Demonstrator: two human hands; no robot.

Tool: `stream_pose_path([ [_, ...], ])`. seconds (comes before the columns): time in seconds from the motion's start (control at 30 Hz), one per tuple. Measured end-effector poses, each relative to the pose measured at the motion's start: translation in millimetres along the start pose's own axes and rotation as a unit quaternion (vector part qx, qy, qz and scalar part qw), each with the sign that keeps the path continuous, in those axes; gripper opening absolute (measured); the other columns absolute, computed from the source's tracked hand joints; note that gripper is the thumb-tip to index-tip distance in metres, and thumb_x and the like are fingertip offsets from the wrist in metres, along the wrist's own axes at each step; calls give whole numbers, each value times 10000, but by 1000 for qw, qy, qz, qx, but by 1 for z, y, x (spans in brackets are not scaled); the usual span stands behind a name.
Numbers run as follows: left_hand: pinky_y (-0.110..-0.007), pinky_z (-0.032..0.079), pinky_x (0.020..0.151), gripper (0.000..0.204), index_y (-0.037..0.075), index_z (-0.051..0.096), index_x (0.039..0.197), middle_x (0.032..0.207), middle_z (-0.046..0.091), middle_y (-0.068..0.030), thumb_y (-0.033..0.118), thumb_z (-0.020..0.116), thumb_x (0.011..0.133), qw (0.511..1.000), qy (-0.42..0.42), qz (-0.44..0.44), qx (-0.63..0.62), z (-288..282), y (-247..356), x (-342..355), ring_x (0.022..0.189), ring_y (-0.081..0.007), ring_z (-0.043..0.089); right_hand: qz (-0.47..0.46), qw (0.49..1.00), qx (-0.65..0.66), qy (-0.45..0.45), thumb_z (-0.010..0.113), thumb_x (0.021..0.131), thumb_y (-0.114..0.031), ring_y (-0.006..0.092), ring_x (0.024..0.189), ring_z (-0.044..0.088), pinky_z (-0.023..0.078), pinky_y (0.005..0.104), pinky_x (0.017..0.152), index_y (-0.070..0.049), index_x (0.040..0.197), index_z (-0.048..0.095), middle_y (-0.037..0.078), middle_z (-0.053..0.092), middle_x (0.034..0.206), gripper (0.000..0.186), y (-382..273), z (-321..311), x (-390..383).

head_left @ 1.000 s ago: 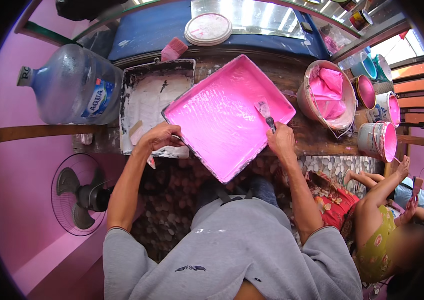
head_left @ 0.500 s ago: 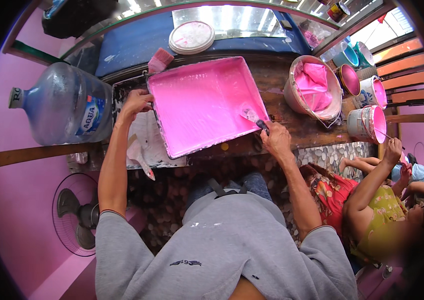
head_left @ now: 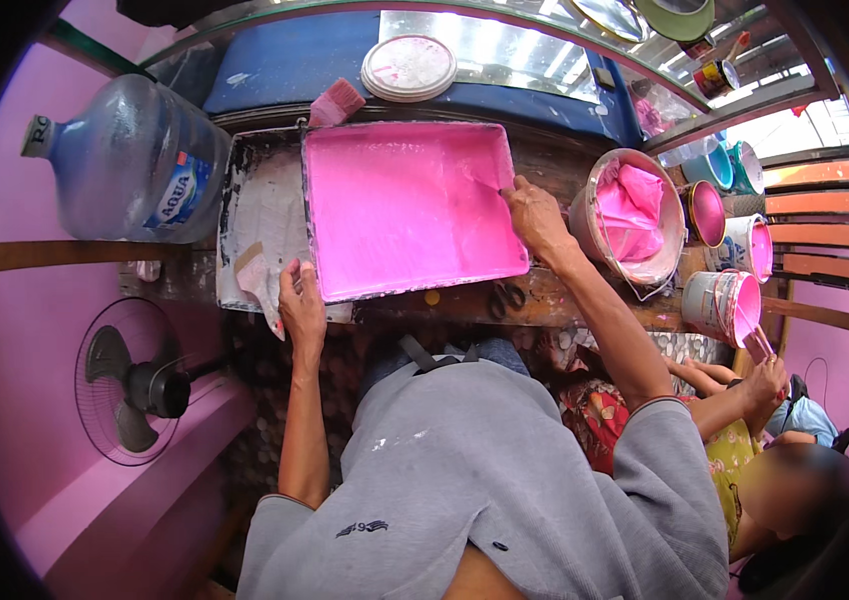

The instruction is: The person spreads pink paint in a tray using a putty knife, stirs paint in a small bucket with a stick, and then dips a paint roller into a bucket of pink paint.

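A rectangular tray [head_left: 317, 150] coated in pink paint lies flat on a wooden ledge in front of me. My left hand [head_left: 301, 307] grips its near left corner. My right hand [head_left: 537, 215] is at the tray's right edge, closed on a thin brush handle [head_left: 490, 184] whose tip rests in the pink paint. The brush head is hard to make out against the paint.
A second paint-smeared white tray [head_left: 260, 205] lies under the pink one. A big water bottle [head_left: 130, 165] lies left, a fan [head_left: 135, 385] below it. Buckets of pink paint [head_left: 635, 215] stand right. Another person's hand [head_left: 765, 375] holds a brush lower right. A white lid [head_left: 408, 67] and pink brush [head_left: 337, 100] sit behind.
The pink tray has been turned from a tilted, diagonal position to lie flat and square on the ledge. My left hand moved from its far left corner to its near left corner.
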State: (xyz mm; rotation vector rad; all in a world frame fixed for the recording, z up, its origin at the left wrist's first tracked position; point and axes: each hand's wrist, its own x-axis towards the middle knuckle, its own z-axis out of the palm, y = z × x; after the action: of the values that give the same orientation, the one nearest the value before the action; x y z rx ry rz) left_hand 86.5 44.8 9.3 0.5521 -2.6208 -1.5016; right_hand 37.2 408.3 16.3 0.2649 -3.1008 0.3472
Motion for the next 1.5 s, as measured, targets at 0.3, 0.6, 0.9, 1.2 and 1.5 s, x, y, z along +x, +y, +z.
stream_pose_path([
  [0.3, -254, 406, 624, 352, -49, 566, 1097, 776, 552, -49, 253, 445, 964, 995, -90, -23, 32, 7, -15, -18, 684, -104, 476, -54, 998, -7, 39, 461, 799, -59, 371, 802, 610, 511, 447, 709, 17, 810, 613, 236, 565, 924, 171, 11, -8, 41],
  [0.6, -327, 444, 860, 567, 9, 513, 1235, 1153, 575, -108, 481, 350, 965, 936, -60, -191, -291, -2, -28, -20, 990, -213, 563, -73, 996, 45, -17, 453, 814, -53, 358, 796, 621, 507, 440, 716, 14, 857, 643, 212, 580, 926, 206, 7, -6, 11],
  [0.9, -340, 391, 921, 621, 20, 472, 1274, 1182, 554, -101, 514, 471, 897, 844, -121, -261, -452, -18, -34, -14, 1094, -204, 508, -64, 998, 9, 2, 425, 883, -88, 380, 914, 608, 505, 440, 783, 28, 939, 616, 257, 578, 1045, 231, 17, 8, 29],
  [1.2, -294, 507, 769, 347, 47, 524, 1163, 1005, 619, -39, 138, 631, 846, 862, -245, -246, -369, -21, -24, -29, 877, -157, 619, -34, 999, 24, -28, 466, 778, -25, 375, 882, 591, 475, 451, 763, -1, 903, 645, 202, 564, 910, 220, 7, -16, 24],
  [1.5, -289, 507, 815, 281, 15, 566, 1137, 1017, 620, -40, 43, 581, 858, 856, -232, -185, -424, -13, -32, -23, 892, -127, 605, -68, 997, 34, -31, 464, 796, -75, 398, 826, 609, 492, 477, 731, 37, 801, 601, 238, 575, 891, 178, 9, 5, 13],
])
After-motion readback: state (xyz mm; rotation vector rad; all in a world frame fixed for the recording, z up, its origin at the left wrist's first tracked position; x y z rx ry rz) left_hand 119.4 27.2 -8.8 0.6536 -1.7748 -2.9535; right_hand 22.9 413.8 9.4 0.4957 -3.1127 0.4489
